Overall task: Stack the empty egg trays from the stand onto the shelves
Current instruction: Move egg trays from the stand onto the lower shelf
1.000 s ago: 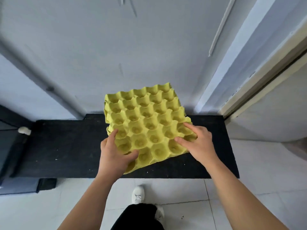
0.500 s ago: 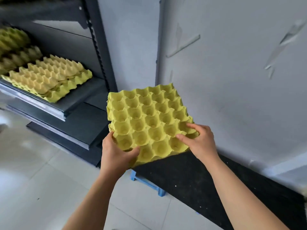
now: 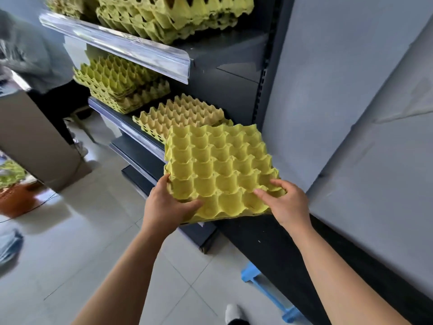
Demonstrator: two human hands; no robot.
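Egg tray — near corners clamped by fingers of left hand, right hand.

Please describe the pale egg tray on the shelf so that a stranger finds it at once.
Look at the dark shelf unit. On the second shelf down, right of the tall green stack, lies a low tray. It alone is sandy, not bright green-yellow.

A yellow-green, empty egg tray, cups up and slightly tilted, is held just in front of the shelves, overlapping a paler tray stack lying there.
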